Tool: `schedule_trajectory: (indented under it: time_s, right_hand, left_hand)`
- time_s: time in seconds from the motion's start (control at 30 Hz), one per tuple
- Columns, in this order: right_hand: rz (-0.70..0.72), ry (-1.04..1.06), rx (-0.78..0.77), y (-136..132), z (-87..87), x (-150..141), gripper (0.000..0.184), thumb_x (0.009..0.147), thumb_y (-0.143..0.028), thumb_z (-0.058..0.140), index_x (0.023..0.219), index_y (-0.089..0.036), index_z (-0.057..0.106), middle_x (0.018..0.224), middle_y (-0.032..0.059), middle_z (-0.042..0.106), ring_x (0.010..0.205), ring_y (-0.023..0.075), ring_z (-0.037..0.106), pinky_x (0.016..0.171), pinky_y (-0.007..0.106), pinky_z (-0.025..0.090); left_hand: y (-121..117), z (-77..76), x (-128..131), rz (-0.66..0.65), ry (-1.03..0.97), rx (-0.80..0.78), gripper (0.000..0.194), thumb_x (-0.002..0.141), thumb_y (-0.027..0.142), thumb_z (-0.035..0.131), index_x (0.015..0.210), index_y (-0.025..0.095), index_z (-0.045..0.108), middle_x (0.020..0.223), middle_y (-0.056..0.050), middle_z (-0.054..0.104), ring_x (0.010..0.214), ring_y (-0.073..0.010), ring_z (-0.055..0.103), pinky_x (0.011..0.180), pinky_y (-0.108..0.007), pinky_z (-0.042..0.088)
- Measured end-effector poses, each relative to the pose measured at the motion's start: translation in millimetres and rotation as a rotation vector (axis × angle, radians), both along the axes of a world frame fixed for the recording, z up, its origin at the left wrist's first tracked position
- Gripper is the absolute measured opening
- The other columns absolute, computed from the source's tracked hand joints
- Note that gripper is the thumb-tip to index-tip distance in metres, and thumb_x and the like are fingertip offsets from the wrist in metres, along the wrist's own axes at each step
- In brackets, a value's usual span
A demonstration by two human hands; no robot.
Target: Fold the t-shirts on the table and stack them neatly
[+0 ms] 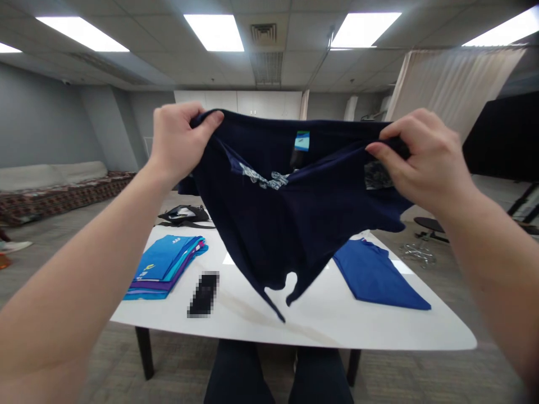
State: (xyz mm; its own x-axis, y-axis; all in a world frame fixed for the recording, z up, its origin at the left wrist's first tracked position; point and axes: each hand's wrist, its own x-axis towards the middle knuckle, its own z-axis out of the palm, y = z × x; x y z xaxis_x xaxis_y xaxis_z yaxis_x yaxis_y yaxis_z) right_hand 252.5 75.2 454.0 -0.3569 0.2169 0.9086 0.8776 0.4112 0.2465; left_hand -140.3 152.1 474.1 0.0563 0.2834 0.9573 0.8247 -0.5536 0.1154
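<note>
A dark navy garment (269, 230) hangs stretched in the air over the table, its exact kind unclear. My left hand (183, 137) pinches its upper edge at one corner, thumb against the cloth. At the opposite corner, my right hand (421, 154) grips the same edge. Between the hands the front layer sags, showing white patterned print and a small blue label (302, 141) inside the back layer. Its lower part narrows to two dangling tips just above the tabletop. A grey patterned patch shows beside my right thumb.
On the white table (379, 334) lie a stack of folded blue and purple clothes (164, 261) at left, a pixelated dark object (203, 294), and a folded blue garment (381, 278) at right. A black bag (184, 214) is behind. A stool (429, 225) and sofa (54, 191) stand beyond.
</note>
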Motion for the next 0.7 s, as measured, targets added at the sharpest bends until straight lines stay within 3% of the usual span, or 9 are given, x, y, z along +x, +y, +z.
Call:
schedule_trajectory:
  time_s: [0.07,0.13,0.2,0.3,0.37,0.47,0.7]
  right_hand:
    - [-0.041,-0.029,0.005,0,7.5,-4,0.036,0.103,-0.051,0.051,0.105,-0.017,0.065,0.101,0.0090,0.061,0.106,0.0259,0.058,0.089,0.043,0.045]
    - [-0.059,-0.054,-0.016,9,6.7,-6,0.039,0.103,-0.053,0.049,0.106,-0.017,0.065,0.102,0.0095,0.061,0.108,0.0272,0.057,0.091,0.045,0.045]
    - [-0.054,-0.072,-0.049,29,-3.4,-6,0.040,0.103,-0.054,0.048,0.104,-0.018,0.065,0.101,0.0101,0.061,0.107,0.0283,0.057,0.090,0.045,0.046]
    - [-0.028,-0.097,-0.158,77,-36.4,-1,0.036,0.103,-0.051,0.049,0.100,-0.019,0.065,0.098,0.0098,0.060,0.100,0.0279,0.057,0.086,0.043,0.047]
    - [-0.021,-0.138,-0.263,119,-69.5,3,0.032,0.102,-0.049,0.049,0.100,-0.021,0.065,0.097,0.0092,0.060,0.096,0.0273,0.057,0.085,0.042,0.046]
    - [-0.031,-0.208,-0.418,196,-135.0,12,0.029,0.102,-0.046,0.049,0.100,-0.021,0.065,0.098,0.0101,0.060,0.093,0.0269,0.055,0.084,0.041,0.045]
    - [-0.122,-0.280,-0.836,375,-333.6,21,0.028,0.103,-0.042,0.049,0.098,-0.021,0.067,0.097,0.0107,0.063,0.094,0.0258,0.056,0.081,0.034,0.042]
  left_hand:
    - [1,9.6,2,0.018,0.033,-0.005,0.060,0.095,0.065,0.050,0.075,0.009,0.061,0.070,0.004,0.047,0.074,-0.0098,0.055,0.079,-0.028,0.040]
    - [12,8.1,6,0.028,0.055,-0.045,0.058,0.096,0.062,0.052,0.071,0.011,0.060,0.069,0.003,0.049,0.075,-0.0113,0.057,0.080,-0.029,0.040]
    - [32,-5.0,9,0.032,0.062,-0.108,0.052,0.095,0.057,0.055,0.067,0.013,0.059,0.065,0.002,0.051,0.073,-0.0130,0.057,0.077,-0.029,0.042]
    - [74,-44.2,14,0.036,0.114,-0.257,0.047,0.094,0.055,0.055,0.069,0.016,0.061,0.064,0.000,0.058,0.072,-0.0170,0.058,0.075,-0.030,0.044]
    - [110,-81.6,17,0.039,0.178,-0.383,0.046,0.093,0.056,0.053,0.071,0.018,0.063,0.066,-0.002,0.064,0.073,-0.0198,0.060,0.075,-0.031,0.045]
    - [171,-153.1,26,0.042,0.265,-0.575,0.046,0.095,0.057,0.048,0.076,0.020,0.068,0.077,-0.006,0.072,0.079,-0.0233,0.065,0.075,-0.031,0.047]
    - [323,-363.6,54,0.161,0.374,-1.002,0.049,0.099,0.055,0.039,0.093,0.021,0.073,0.094,-0.012,0.075,0.090,-0.0281,0.070,0.077,-0.034,0.050]
